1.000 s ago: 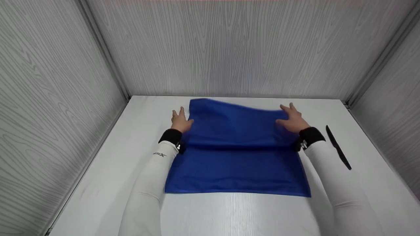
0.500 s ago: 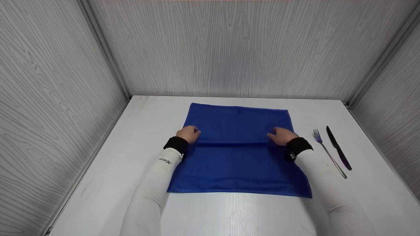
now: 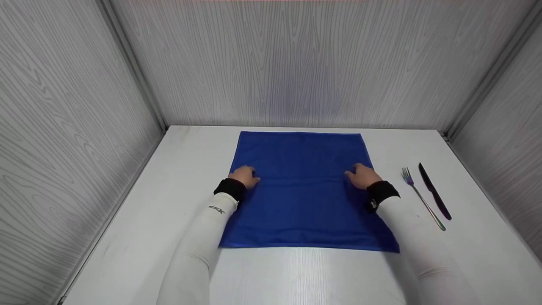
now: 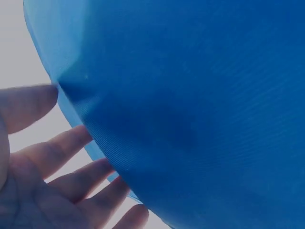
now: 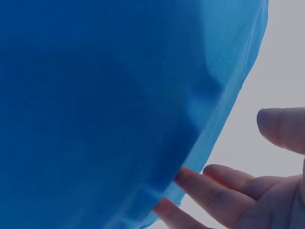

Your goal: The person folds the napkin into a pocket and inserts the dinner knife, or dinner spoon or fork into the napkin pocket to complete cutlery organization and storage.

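A blue cloth (image 3: 296,203) lies spread on the white table, with faint creases across its middle and near its front edge. My left hand (image 3: 244,176) is at the cloth's left edge; in the left wrist view its thumb (image 4: 31,105) and fingertips touch the edge, where a small fold shows. At the opposite edge is my right hand (image 3: 363,176). In the right wrist view its fingers (image 5: 219,198) are extended, two tips touching the cloth, while the thumb (image 5: 283,129) stays apart from it.
To the right of the cloth lie a fork (image 3: 417,191) and a dark knife (image 3: 434,191), side by side and slanted. Grey wood-grain panels (image 3: 296,63) enclose the table (image 3: 169,190) at the back and both sides.
Both hands have come back from near the far edge to the cloth's sides. The raised far part has settled flat, and the middle crease has smoothed. The fork has come into view.
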### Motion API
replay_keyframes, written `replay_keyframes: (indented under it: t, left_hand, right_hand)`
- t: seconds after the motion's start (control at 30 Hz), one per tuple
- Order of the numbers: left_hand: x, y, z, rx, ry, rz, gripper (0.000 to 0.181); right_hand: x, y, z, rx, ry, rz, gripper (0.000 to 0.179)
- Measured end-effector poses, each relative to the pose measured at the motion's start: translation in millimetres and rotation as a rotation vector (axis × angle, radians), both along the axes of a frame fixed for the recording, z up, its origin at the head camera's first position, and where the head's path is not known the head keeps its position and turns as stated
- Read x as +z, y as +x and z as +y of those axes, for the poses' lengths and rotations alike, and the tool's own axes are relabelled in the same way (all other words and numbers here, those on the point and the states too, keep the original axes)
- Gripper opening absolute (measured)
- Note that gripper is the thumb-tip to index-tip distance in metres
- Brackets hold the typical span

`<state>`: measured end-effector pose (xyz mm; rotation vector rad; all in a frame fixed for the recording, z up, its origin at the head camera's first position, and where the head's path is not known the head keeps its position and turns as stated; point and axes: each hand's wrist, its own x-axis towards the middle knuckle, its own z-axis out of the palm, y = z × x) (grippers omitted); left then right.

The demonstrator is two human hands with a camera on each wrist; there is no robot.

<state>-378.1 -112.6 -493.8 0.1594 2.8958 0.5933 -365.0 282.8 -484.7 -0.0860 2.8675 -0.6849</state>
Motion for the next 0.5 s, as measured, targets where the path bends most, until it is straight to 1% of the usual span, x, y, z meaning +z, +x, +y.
replay_keyframes:
  t: [0.13, 0.27, 0.37, 0.5]
  left_hand:
    - [-2.5, -6.4, 3.7, -0.02, 0.002, -0.04, 0.061]
    - [-7.0, -12.6, 4.4, -0.046, 0.01, -0.049, 0.069]
    - [-7.4, -15.5, 2.8, -0.054, 0.028, -0.054, 0.072]
    - [-5.5, -17.3, -0.2, -0.084, 0.06, -0.067, 0.075]
  right_hand:
    - [-7.7, -4.0, 4.0, -0.016, -0.015, 0.019, 0.062]
    - [-13.8, -5.8, 7.8, -0.03, -0.034, 0.037, 0.062]
    - [-15.0, -5.4, 10.3, -0.034, -0.055, 0.043, 0.062]
    - [-13.1, -4.8, 15.8, -0.026, -0.081, 0.037, 0.062]
